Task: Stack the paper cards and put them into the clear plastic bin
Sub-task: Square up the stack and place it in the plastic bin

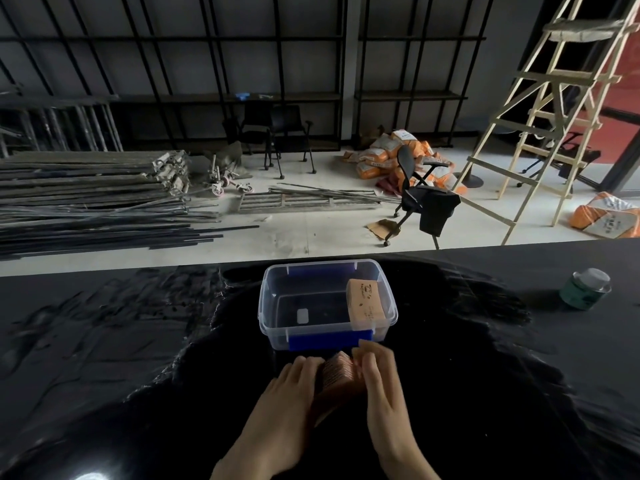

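A stack of orange paper cards (337, 372) stands on edge on the black table, pressed between my two hands. My left hand (294, 386) holds its left side and my right hand (377, 379) holds its right side, fingers curled over the top. Just beyond them sits the clear plastic bin (273, 306) with blue latches. Another orange stack of cards (365, 303) leans inside the bin against its right wall. The lower part of the held stack is hidden by my hands.
A small green jar with a clear lid (585, 289) stands on the table at the far right. The table's far edge (138, 270) runs behind the bin; past it are metal poles, office chairs, orange sacks and a wooden ladder on the floor.
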{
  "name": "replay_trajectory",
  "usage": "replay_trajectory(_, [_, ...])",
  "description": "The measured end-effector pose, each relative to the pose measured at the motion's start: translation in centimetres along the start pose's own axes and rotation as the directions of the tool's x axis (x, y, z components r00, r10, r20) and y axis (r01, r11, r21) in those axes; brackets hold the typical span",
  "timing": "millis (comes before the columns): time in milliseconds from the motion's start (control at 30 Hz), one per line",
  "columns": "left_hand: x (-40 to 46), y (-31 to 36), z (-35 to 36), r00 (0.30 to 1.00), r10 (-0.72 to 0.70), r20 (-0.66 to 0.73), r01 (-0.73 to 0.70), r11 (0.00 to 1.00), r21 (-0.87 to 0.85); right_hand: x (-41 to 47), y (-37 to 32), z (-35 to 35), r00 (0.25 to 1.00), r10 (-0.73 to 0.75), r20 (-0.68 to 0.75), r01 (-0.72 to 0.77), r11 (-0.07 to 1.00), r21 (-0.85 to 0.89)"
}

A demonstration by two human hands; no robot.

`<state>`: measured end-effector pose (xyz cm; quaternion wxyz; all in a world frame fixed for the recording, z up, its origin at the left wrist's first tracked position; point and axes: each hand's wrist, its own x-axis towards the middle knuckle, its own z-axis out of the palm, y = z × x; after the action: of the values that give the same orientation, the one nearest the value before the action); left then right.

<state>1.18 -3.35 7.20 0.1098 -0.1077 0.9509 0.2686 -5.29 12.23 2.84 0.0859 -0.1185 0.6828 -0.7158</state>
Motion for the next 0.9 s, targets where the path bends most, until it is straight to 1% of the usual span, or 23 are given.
replay_trajectory(33, [0.1,0.0,-0.6,0.998,0.055,0.013,-0.056,0.992,0.113,0.2,-0.4,0.4,1.0,-0.002,-0.024,0.001,0.999,-0.036])
replay_trajectory(67, [0.2,-0.1,-0.7,0.994,0.106,0.022,-0.108,0.979,0.175,0.4,-0.6,0.7,0.999,0.001,-0.046,-0.007,0.993,-0.118])
replay_trajectory(133, [0.8,0.2,-0.6,0.995,0.088,0.056,-0.1,0.953,0.285,1.1,0.3,1.2,0.999,0.01,0.031,-0.004,0.982,-0.19])
replay_trajectory(167, [1.0,0.5,-0.4,0.995,0.062,0.077,-0.084,0.943,0.322,1.3,1.3,1.4,0.999,0.025,0.033,-0.017,0.977,-0.211])
replay_trajectory(233, [1.5,0.8,0.7,0.993,0.042,0.107,-0.075,0.943,0.323,1.7,3.5,1.6,0.994,0.103,-0.025,-0.106,0.969,-0.223])
replay_trajectory(267, [1.5,0.7,1.2,0.995,0.078,0.061,-0.092,0.954,0.285,1.6,4.1,1.5,0.987,0.145,-0.066,-0.156,0.96,-0.232])
replay_trajectory(300, [1.3,0.1,1.6,0.996,0.087,0.009,-0.087,0.975,0.206,1.6,4.8,1.5,0.981,0.166,-0.096,-0.184,0.957,-0.225])
replay_trajectory(333, [1.0,-0.7,2.1,0.992,0.095,-0.08,-0.088,0.992,0.089,1.6,5.2,1.5,0.98,0.168,-0.11,-0.189,0.957,-0.221])
replay_trajectory(367, [0.5,-1.8,2.8,0.978,0.082,-0.19,-0.101,0.991,-0.092,1.5,5.5,1.6,0.98,0.156,-0.12,-0.181,0.956,-0.23])
replay_trajectory(400, [-0.1,-2.7,3.4,0.958,0.01,-0.287,-0.109,0.937,-0.331,1.4,5.7,1.8,0.982,0.14,-0.128,-0.168,0.956,-0.241])
replay_trajectory(433, [-0.5,-3.0,3.8,0.938,-0.099,-0.332,-0.11,0.822,-0.559,1.3,5.8,1.9,0.982,0.125,-0.14,-0.157,0.956,-0.247])
replay_trajectory(467, [-0.7,-2.8,4.2,0.926,-0.206,-0.316,-0.094,0.684,-0.723,1.1,5.8,2.1,0.982,0.114,-0.148,-0.149,0.957,-0.25])
replay_trajectory(500, [-0.7,-2.2,4.7,0.916,-0.285,-0.282,-0.073,0.573,-0.817,1.0,5.9,2.2,0.982,0.107,-0.157,-0.143,0.959,-0.244])
replay_trajectory(567, [0.0,-0.8,5.4,0.876,-0.401,-0.268,-0.068,0.448,-0.892,0.8,6.0,2.4,0.98,0.104,-0.169,-0.14,0.965,-0.221])
replay_trajectory(600, [0.4,-0.1,5.4,0.839,-0.466,-0.281,-0.088,0.394,-0.915,0.7,5.9,2.4,0.978,0.114,-0.176,-0.149,0.968,-0.202])
replay_trajectory(633, [0.9,0.5,5.5,0.801,-0.524,-0.291,-0.112,0.346,-0.931,0.7,5.9,2.3,0.975,0.134,-0.178,-0.166,0.97,-0.175])
replay_trajectory(667, [1.2,0.9,5.6,0.767,-0.567,-0.301,-0.122,0.331,-0.936,0.7,5.7,2.3,0.972,0.152,-0.177,-0.179,0.972,-0.152])
replay_trajectory(700, [1.4,1.1,5.6,0.741,-0.589,-0.322,-0.127,0.348,-0.929,0.6,5.6,2.2,0.971,0.163,-0.173,-0.188,0.972,-0.14])
replay_trajectory(767, [1.7,1.1,5.9,0.712,-0.594,-0.374,-0.127,0.414,-0.901,0.7,5.5,2.0,0.975,0.141,-0.173,-0.169,0.973,-0.157])
replay_trajectory(833, [1.8,1.1,6.2,0.701,-0.586,-0.406,-0.128,0.457,-0.88,1.0,5.2,2.0,0.976,0.072,-0.203,-0.113,0.974,-0.197])
replay_trajectory(900, [2.0,0.9,6.6,0.693,-0.581,-0.426,-0.1,0.508,-0.855,1.1,5.2,2.0,0.971,-0.008,-0.238,-0.051,0.969,-0.243])
